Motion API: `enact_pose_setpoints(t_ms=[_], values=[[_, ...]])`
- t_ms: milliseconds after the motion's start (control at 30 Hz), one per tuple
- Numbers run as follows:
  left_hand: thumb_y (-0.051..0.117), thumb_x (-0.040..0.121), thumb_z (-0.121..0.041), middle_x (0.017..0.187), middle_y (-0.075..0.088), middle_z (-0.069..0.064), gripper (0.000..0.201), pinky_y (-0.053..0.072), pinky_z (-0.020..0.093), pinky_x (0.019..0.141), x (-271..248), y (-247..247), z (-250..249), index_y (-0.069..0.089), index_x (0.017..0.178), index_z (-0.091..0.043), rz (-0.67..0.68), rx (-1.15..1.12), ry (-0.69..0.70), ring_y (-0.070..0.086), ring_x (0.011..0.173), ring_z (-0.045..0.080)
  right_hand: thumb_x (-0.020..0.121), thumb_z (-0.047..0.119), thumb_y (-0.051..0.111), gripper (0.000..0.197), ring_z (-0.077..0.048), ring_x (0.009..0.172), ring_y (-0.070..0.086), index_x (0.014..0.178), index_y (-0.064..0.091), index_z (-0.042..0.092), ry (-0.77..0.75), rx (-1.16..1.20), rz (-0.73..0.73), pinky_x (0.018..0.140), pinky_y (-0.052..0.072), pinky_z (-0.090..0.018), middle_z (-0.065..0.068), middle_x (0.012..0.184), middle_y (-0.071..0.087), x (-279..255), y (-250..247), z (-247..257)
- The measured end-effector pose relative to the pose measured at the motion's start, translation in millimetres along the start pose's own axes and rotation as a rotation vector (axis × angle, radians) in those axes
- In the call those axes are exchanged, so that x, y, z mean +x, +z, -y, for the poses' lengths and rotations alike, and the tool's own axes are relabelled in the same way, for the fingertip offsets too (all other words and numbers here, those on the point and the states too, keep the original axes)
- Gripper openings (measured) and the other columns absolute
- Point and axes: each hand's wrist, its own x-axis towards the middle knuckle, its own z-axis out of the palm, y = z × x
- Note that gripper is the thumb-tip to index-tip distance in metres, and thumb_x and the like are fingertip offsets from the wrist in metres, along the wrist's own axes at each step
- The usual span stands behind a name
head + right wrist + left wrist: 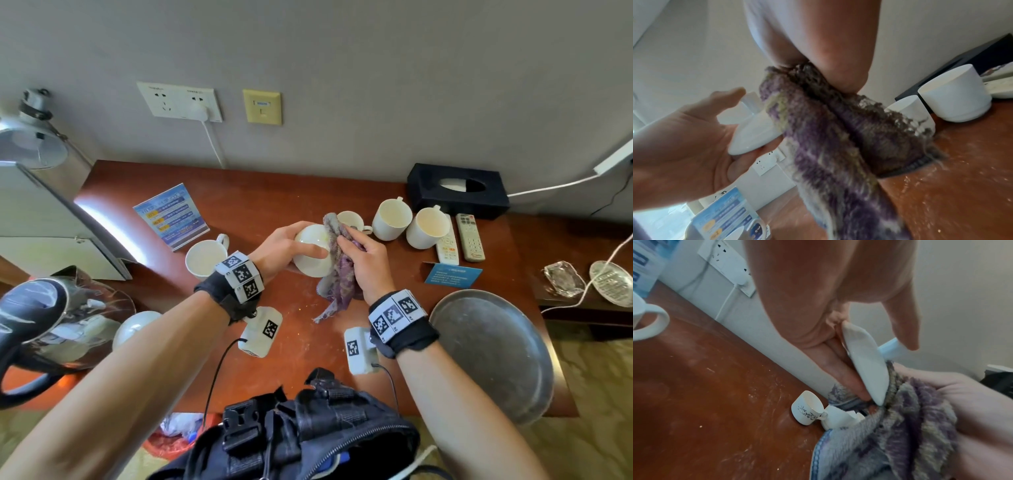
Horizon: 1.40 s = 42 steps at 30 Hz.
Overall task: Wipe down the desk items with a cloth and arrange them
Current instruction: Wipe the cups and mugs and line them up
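Observation:
Above the middle of the brown desk [281, 202], my left hand [286, 245] grips a white saucer [313, 253] by its rim, tilted on edge. My right hand [366, 263] holds a purple and grey cloth [339, 277] bunched against the saucer's right side, the cloth's tail hanging toward the desk. In the left wrist view the saucer [867, 363] shows edge-on between my fingers [838, 369], with the cloth [900, 426] wrapped over its lower edge. In the right wrist view the cloth [828, 138] covers half of the saucer [754, 134].
A small patterned cup [352, 221], two white mugs [392, 219], two remotes [469, 236] and a black tissue box [455, 192] stand at the back right. A mug [205, 257] and blue leaflet stand [171, 214] sit left. A metal tray [489, 353] lies front right, a kettle [44, 325] front left.

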Motion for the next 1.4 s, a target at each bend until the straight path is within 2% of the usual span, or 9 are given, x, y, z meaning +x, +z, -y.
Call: enact_pose_setpoints(t_ms=[200, 333, 600, 767, 900, 967, 1167, 1267, 1400], values=[[0.075, 0.086, -0.02, 0.115, 0.072, 0.01, 0.044, 0.058, 0.033, 0.076, 5, 10, 13, 0.062, 0.127, -0.011, -0.139, -0.126, -0.03, 0.072, 0.1, 0.025, 0.092, 0.0, 0.063, 0.036, -0.009, 0.109, 0.065, 0.125, 0.065, 0.013, -0.043, 0.08, -0.138, 0.098, 0.052, -0.027, 0.003, 0.115, 0.069, -11, -2, -8], [0.077, 0.083, -0.019, 0.124, 0.068, 0.011, 0.047, 0.058, 0.043, 0.091, 4, 18, 17, 0.06, 0.128, -0.015, -0.169, -0.245, -0.017, 0.069, 0.107, 0.029, 0.091, 0.001, 0.064, 0.039, -0.01, 0.114, 0.064, 0.127, 0.065, 0.015, -0.089, 0.021, -0.124, 0.101, 0.051, -0.032, 0.005, 0.118, 0.069, -15, -1, -9], [0.077, 0.08, -0.003, 0.119, 0.065, 0.005, 0.055, 0.06, 0.036, 0.082, 3, 41, 18, 0.059, 0.127, -0.025, -0.17, -0.272, 0.081, 0.066, 0.103, 0.022, 0.092, 0.01, 0.067, 0.041, -0.01, 0.117, 0.061, 0.133, 0.062, 0.014, -0.051, 0.006, -0.226, 0.105, 0.049, -0.039, 0.008, 0.12, 0.066, -17, 2, -12], [0.076, 0.082, -0.007, 0.12, 0.065, 0.008, 0.05, 0.061, 0.038, 0.082, 2, 40, 14, 0.06, 0.127, -0.021, -0.156, -0.277, 0.082, 0.066, 0.104, 0.023, 0.092, 0.013, 0.068, 0.04, -0.005, 0.114, 0.063, 0.13, 0.064, 0.02, -0.098, -0.1, -0.175, 0.102, 0.051, -0.033, 0.008, 0.122, 0.068, -22, -5, -10], [0.079, 0.076, -0.011, 0.119, 0.068, 0.009, 0.048, 0.06, 0.041, 0.083, -1, 32, 13, 0.065, 0.12, -0.025, -0.084, -0.222, 0.037, 0.065, 0.112, 0.031, 0.093, 0.01, 0.065, 0.037, 0.004, 0.109, 0.058, 0.129, 0.065, 0.02, -0.208, -0.274, -0.113, 0.092, 0.043, -0.006, 0.007, 0.126, 0.064, -23, -15, 2], [0.08, 0.069, -0.017, 0.119, 0.07, 0.011, 0.053, 0.059, 0.04, 0.082, -2, 30, 15, 0.066, 0.12, -0.025, -0.033, -0.198, 0.017, 0.066, 0.112, 0.034, 0.095, 0.012, 0.063, 0.034, 0.011, 0.102, 0.056, 0.127, 0.067, 0.022, -0.227, -0.322, -0.055, 0.086, 0.039, 0.0, 0.011, 0.123, 0.064, -16, -16, 11], [0.078, 0.069, -0.017, 0.122, 0.068, 0.02, 0.054, 0.054, 0.055, 0.094, 0, 24, 2, 0.067, 0.122, -0.018, -0.095, -0.272, 0.077, 0.064, 0.114, 0.041, 0.094, 0.011, 0.064, 0.034, 0.0, 0.118, 0.057, 0.127, 0.067, 0.021, -0.274, -0.374, 0.139, 0.102, 0.042, -0.014, 0.012, 0.125, 0.065, -15, -18, 20], [0.076, 0.07, -0.016, 0.121, 0.069, 0.018, 0.055, 0.059, 0.046, 0.086, -1, 20, -1, 0.065, 0.124, -0.015, -0.061, -0.249, 0.055, 0.067, 0.108, 0.036, 0.091, 0.008, 0.067, 0.037, 0.001, 0.118, 0.058, 0.123, 0.067, 0.027, -0.285, -0.305, 0.139, 0.103, 0.044, -0.017, 0.019, 0.119, 0.064, -22, -19, 10], [0.076, 0.066, -0.015, 0.113, 0.072, 0.011, 0.056, 0.06, 0.037, 0.074, -6, 20, 4, 0.066, 0.122, -0.018, 0.018, -0.142, 0.018, 0.069, 0.099, 0.028, 0.094, 0.014, 0.066, 0.033, -0.002, 0.119, 0.057, 0.125, 0.067, 0.022, -0.161, -0.288, 0.104, 0.101, 0.044, -0.014, 0.007, 0.128, 0.065, -8, -21, 19]])
